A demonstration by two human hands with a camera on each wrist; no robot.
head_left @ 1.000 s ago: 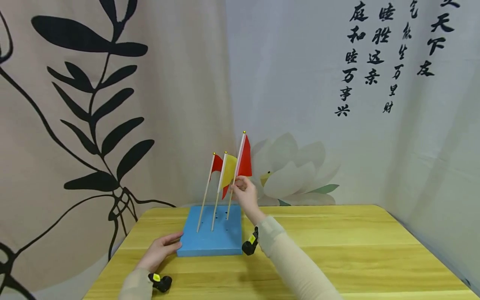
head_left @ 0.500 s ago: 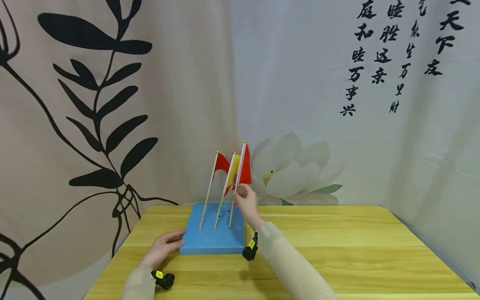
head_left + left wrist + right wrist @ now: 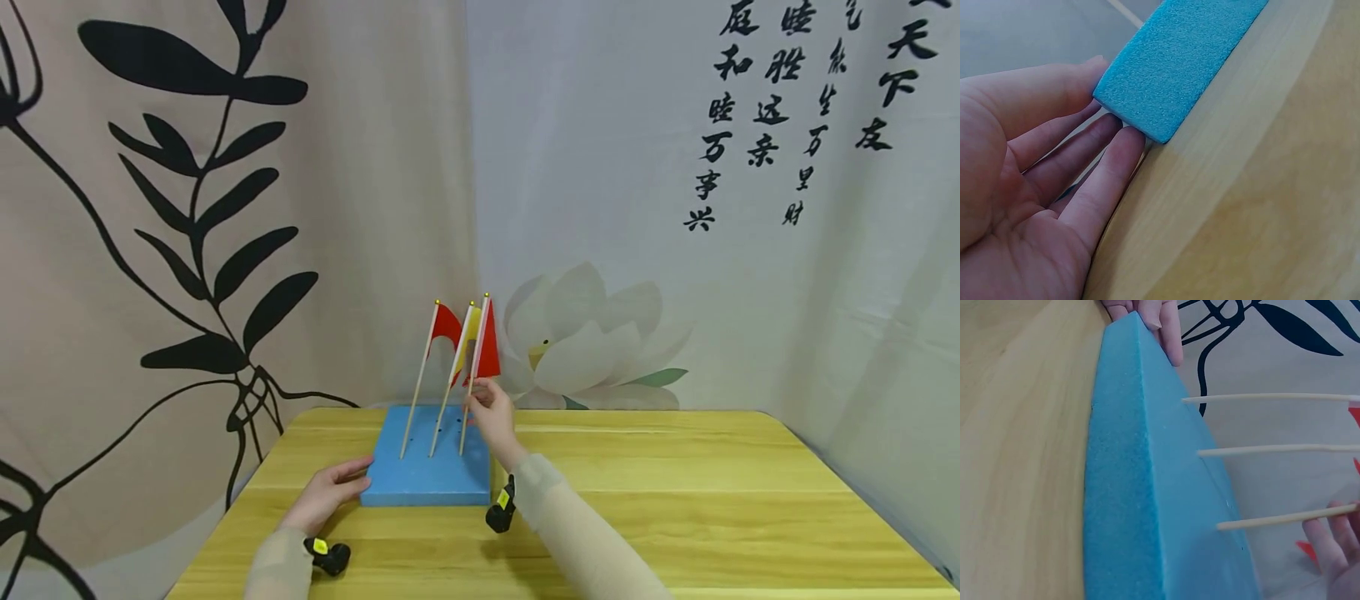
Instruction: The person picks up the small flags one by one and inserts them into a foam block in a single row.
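My right hand (image 3: 495,423) pinches the stick of the rightmost red flag (image 3: 489,343) between thumb and fingers. In the right wrist view, that flag's wooden stick (image 3: 1266,520) meets the top of a blue foam board (image 3: 1179,506). A yellow flag (image 3: 473,321) and another red flag (image 3: 446,322) stand to its left in the same board, all leaning slightly right. My left hand (image 3: 324,497) rests at the board's left edge, with fairly straight fingers touching the foam side (image 3: 1160,69). How deep the sticks sit is hidden.
Several small dark holes dot the board's rear part. The wooden table (image 3: 675,500) extends right of the board. Behind it hangs a curtain (image 3: 585,167) printed with leaves, a lotus and characters. A black wrist camera (image 3: 501,507) sits near the board's right front corner.
My right hand has lowered with the red flag, whose stick base shifted forward from the rear holes into line with the other two. My left hand stays at the board's edge. The head view shifted slightly.
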